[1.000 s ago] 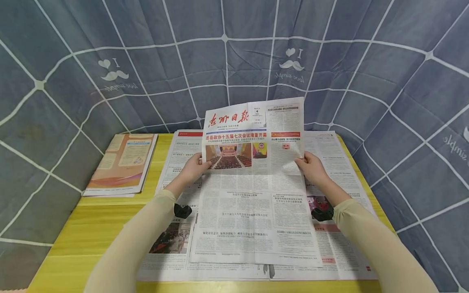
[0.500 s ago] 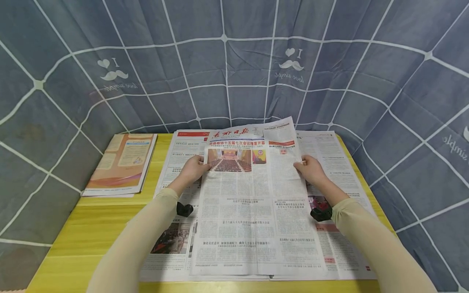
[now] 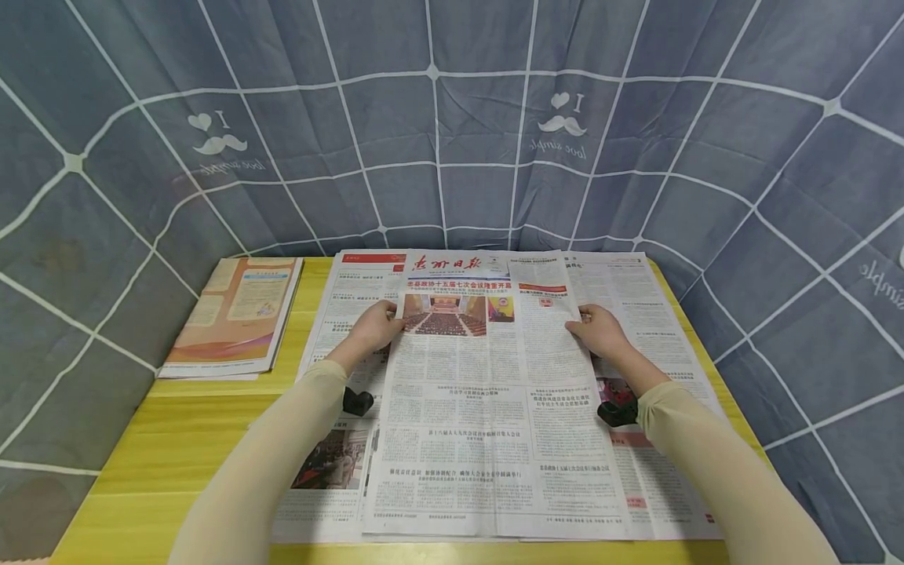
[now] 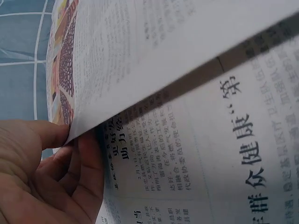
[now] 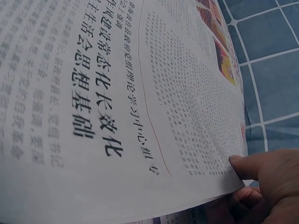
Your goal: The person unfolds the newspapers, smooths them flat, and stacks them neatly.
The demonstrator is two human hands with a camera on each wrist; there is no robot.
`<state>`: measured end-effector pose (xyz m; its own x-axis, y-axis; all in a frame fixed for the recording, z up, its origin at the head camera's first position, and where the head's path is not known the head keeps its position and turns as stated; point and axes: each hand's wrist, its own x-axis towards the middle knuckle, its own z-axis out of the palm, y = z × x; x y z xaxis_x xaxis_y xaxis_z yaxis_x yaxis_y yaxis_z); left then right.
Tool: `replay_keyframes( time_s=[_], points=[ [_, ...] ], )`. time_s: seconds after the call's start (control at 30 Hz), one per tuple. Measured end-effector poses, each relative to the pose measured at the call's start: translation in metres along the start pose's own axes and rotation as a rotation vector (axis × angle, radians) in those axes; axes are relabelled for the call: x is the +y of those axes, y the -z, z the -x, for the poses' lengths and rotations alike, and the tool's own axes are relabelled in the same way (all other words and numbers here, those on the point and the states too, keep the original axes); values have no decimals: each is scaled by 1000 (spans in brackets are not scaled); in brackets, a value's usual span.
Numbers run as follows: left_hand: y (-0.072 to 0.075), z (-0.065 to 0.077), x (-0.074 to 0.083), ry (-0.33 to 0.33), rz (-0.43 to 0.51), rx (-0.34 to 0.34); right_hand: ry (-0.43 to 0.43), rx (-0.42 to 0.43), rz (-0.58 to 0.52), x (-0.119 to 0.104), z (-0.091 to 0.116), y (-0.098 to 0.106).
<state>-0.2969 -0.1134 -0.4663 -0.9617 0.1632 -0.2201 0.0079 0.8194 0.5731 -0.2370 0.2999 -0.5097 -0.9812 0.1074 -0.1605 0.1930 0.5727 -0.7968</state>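
Note:
A newspaper [image 3: 487, 439] with a red masthead and a photo of a large hall lies over wider spread newspaper sheets [image 3: 664, 337]. My left hand [image 3: 377, 326] pinches its left edge beside the photo. In the left wrist view, the thumb of the left hand [image 4: 37, 158] is on top of the page and the fingers are beneath, with that edge lifted off the sheet below. My right hand [image 3: 599, 331] pinches the right edge at about the same height. The right wrist view shows the right hand's thumb [image 5: 250, 167] on the page, its fingers partly hidden underneath.
On the yellow table [image 3: 141, 463], a stack of orange-covered papers [image 3: 233, 318] lies at the left. A grey curtain [image 3: 473, 125] with white grid lines hangs behind the table and along both sides. The spread sheets reach close to the table's front edge.
The newspaper's raised top part has come down and now lies nearly flat over the spread sheets. Its bottom edge has slid toward me. Both hands keep their hold with little shift.

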Motion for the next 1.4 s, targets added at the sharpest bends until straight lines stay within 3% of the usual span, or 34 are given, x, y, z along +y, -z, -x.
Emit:
replay_keyframes(
  time_s=[0.23,0.4,0.5,0.6,0.67,0.77,0.9,1.13,1.4],
  points=[
    [-1,-3,-1,8,-71,16,-6,7,15,0,1,-3],
    [-5,-4,1,-17,-191,30,-7,7,24,1,2,-3],
    [-8,-2,6,-69,-270,61,-4,5,26,1,3,-2],
    [-12,2,15,-186,-314,65,-10,5,26,0,4,-1],
    [-17,6,23,-299,-334,25,-17,3,15,0,4,-1],
    [-27,13,37,-463,-377,-91,-35,3,-9,0,4,0],
    [-46,21,54,-600,-463,-234,-64,-6,-46,0,5,2],
    [-73,27,78,-664,-541,-337,-128,-20,-99,4,11,5],
    [-91,30,91,-694,-605,-357,-149,-76,-218,12,27,13]
  ],
)
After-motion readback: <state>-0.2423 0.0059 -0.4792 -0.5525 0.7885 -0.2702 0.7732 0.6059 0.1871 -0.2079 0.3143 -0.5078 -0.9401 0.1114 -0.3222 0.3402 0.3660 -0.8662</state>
